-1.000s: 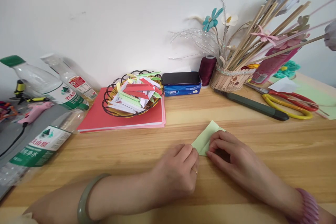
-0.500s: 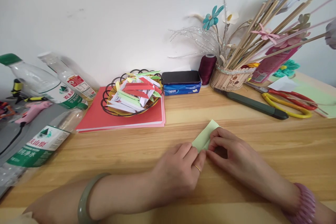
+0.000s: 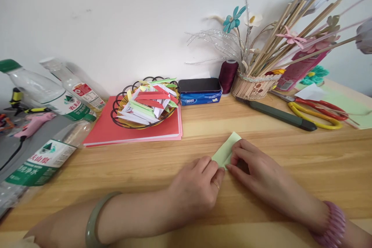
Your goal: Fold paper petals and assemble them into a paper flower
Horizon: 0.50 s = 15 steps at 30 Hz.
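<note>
A small folded piece of pale green paper [image 3: 225, 150] lies slantwise on the wooden table, between my two hands. My left hand [image 3: 200, 184] is closed on its lower left end, with the fingers curled and the thumb by the bottom edge. From the other side, my right hand [image 3: 252, 164] pinches the paper's right edge between thumb and fingers, which leaves a gap inside the curl. The far end of the paper sticks out past both hands. My fingers hide its lower part, so the exact folds there are not visible.
A wire-rimmed basket [image 3: 114, 118] of folded paper strips sits on red paper sheets [image 3: 99, 133]. Behind are a blue packet [image 3: 200, 98] with a phone [image 3: 200, 85], and a thread spool [image 3: 228, 75]. A green-handled cutter [image 3: 281, 116] and scissors [image 3: 316, 118] lie right; plastic bottles [image 3: 43, 162] left.
Both hands keep their hold on the green paper and have barely moved. The whole view has shifted slightly.
</note>
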{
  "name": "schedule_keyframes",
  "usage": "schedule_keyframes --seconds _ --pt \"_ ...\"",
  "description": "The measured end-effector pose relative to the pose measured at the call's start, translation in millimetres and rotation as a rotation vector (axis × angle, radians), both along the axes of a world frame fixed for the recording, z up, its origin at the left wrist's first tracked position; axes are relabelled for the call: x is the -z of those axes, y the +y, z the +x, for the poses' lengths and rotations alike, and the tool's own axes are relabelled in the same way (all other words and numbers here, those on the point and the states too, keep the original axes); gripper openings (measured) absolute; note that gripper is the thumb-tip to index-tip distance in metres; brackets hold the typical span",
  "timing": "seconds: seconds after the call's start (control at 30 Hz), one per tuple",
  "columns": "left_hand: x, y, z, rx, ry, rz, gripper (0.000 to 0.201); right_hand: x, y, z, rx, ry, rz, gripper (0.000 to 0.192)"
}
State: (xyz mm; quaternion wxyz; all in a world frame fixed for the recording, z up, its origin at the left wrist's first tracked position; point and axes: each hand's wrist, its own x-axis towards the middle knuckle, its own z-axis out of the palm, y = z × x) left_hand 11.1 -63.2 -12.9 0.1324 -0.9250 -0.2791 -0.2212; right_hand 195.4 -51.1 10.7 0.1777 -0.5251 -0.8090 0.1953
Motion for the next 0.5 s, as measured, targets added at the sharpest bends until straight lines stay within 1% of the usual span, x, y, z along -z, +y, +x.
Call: schedule_keyframes --seconds 0.13,0.23,0.33,0.43,0.5 --pt "2.7 1 -1 -0.001 0.014 -0.016 0.015 3.1 -2 2 -0.021 0.034 0.033 0.011" --pt "5.1 1 -3 -0.008 0.030 -0.085 0.016 4.6 -2 6 -0.064 0.047 0.027 0.011" --pt "4.0 3 -5 -0.005 0.017 -0.163 0.016 5.7 -1 14 -0.104 0.046 0.030 0.014" --pt "0.1 10 -9 0.015 0.033 -0.197 0.019 6.8 -4 26 -0.206 0.001 0.128 0.019" --pt "-2.5 16 -12 0.040 0.045 -0.171 0.019 7.1 -9 32 -0.280 -0.062 0.219 0.023"
